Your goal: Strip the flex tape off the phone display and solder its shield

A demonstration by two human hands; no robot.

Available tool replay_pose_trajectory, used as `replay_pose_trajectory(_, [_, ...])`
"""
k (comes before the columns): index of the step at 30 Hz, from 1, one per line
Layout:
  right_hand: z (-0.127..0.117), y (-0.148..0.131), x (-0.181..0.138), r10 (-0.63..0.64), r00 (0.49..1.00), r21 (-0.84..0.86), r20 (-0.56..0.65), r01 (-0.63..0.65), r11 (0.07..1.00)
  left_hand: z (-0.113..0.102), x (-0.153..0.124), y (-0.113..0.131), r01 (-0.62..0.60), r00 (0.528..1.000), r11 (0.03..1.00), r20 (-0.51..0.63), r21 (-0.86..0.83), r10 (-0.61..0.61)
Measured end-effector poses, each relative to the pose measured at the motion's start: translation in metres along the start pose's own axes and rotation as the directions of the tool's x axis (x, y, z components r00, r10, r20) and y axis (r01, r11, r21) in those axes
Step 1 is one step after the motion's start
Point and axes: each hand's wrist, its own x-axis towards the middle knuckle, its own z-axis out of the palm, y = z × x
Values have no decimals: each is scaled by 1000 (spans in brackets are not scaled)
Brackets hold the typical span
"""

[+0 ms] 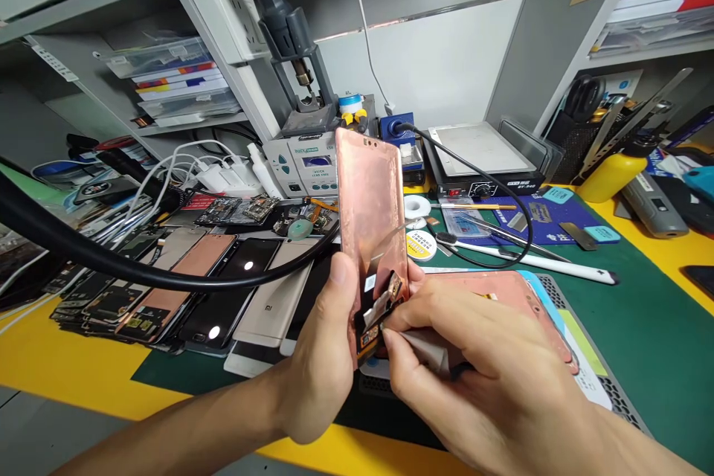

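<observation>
At the near centre of the bench (67,364), the left hand (320,357) is closed on a copper-backed display panel (371,216). Its thumb lies along the panel's left edge and its fingers are hidden behind, so the panel stands upright with its long axis vertical. The right hand (480,364) comes in from the right with its fingers curled and pinched around a flat grey tool (429,353). Its fingertips touch the flex cable (384,301) at the panel's lower end; the tool's tip is hidden behind the fingers.

A thick black hose (111,260) sweeps across the scene from the left and passes behind the panel. To the left lies a row of phones (184,290) and opened handsets. Behind the panel stands a soldering station (306,160), and far right of it sits a heating plate (480,149). A 2nd copper panel (502,290) lies flat on the green mat (641,327), just behind the right hand. A white pen (558,264) lies beyond it, and a yellow bottle (613,175) lies at far right.

The held panel shows a pinkish copper back with scuffed, uneven patches and 2 small openings near its top edge. A dark area at its foot carries the folded flex cable with orange and gold contacts.
</observation>
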Motion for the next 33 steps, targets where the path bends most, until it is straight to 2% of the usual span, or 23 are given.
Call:
replay_pose_trajectory(6, [-1, -1, 1, 11, 999, -32, -44, -12, 999, -3, -2, -4, 43, 999, 997, -5, -62, -43])
replay_pose_trajectory(10, [-2, -2, 3, 46, 999, 8, -14, -46, 999, -6, -4, -4, 77, 997, 992, 35, -96, -74])
replay_pose_trajectory(19, [-1, -1, 2, -22, 1000, 30, -5, 22, 999, 5, 1, 2, -12, 1000, 997, 5, -73, 13])
replay_pose_trajectory(24, [0, 0, 1, 12, 999, 13, -41, -12, 1000, 1, -1, 0, 39, 999, 996, 16, -75, -38])
replay_pose_trajectory(30, [-1, -3, 2, -5, 1000, 25, 7, 5, 1000, -2, -2, -1, 19, 1000, 999, -23, -46, -20])
replay_pose_trajectory(33, [-2, -3, 2, 12, 1000, 3, 1, -12, 1000, -1, -2, 0, 52, 998, 996, -16, -75, -53])
